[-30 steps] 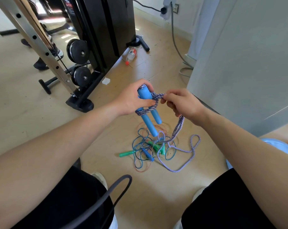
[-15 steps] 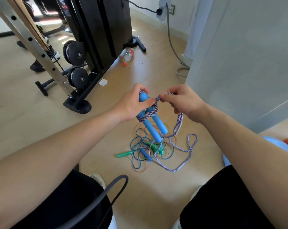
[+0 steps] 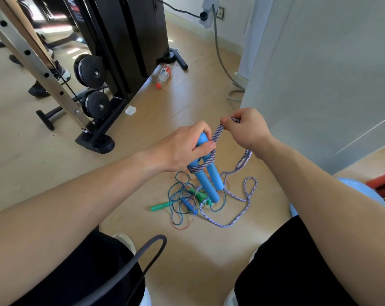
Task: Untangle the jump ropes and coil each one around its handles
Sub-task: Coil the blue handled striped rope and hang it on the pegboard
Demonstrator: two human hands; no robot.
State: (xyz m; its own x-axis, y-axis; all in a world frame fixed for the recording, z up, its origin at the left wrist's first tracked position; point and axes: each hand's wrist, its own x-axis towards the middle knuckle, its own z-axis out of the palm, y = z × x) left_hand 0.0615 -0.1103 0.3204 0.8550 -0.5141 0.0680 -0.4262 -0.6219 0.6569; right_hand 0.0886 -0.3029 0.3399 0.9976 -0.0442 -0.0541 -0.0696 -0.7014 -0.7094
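Your left hand (image 3: 185, 144) is closed around the upper ends of the two light-blue cylindrical plastic handles (image 3: 208, 180), held side by side with their long axes running down and slightly to your right, free ends pointing at the floor. A few turns of the purple-and-white braided cord (image 3: 218, 134) already cross both handles just below your grip. From there the cord climbs up and to the right into your right hand (image 3: 245, 129), which pinches it between thumb and fingertips; a short doubled bit shows above the pinch. The remaining cord drops from under your right hand and lies in loose loops on the pale wood-look floor (image 3: 198, 250).

The relation that governs the next wrap: the pinched cord sits above and to the right of the handles, so the feed comes across their axis, not along it. Your right hand is the nearer one to the slack and, in my judgement, should carry it round while the left keeps both handles clamped.

Below, a tangle of thin blue, orange and green cords with green handles (image 3: 182, 204) lies untreated on the floor, touching the braided cord's lowest loop. Risk noted: the trailing loop may drag that tangle upward.
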